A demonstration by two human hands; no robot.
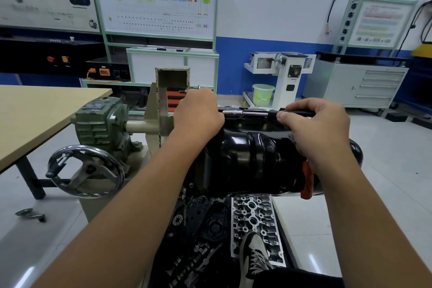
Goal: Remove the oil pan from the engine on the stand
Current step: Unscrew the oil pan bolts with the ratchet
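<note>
We see the glossy black oil pan (252, 161) sitting on top of the engine (205, 224), which hangs on the stand (161, 112) at the middle of the view, the pan facing up toward us. Our left hand (198, 114) is curled into a fist at the pan's far left edge, just beside the stand's upright plate; what it grips is hidden under the fingers, so we cannot tell if it holds the end of the tool. Our right hand (320, 128) is wrapped around the black handle of a ratchet wrench (252, 114), thumb and forefinger pinching near the head, the chrome extension running level to the left along the pan's far rim. An orange-red grip (306, 182) shows below the right wrist against the pan's right end (which tool it belongs to is unclear). Left of the stand we note a green gearbox (102, 121) with a steel handwheel (85, 170) below it, and a tan table (35, 117) beyond. On the floor beneath lie a silver cylinder head (254, 217) and dark engine parts (198, 257); a shoe (253, 255) rests on the head's near end. A pale green bucket (263, 94) stands against the blue wall.
</note>
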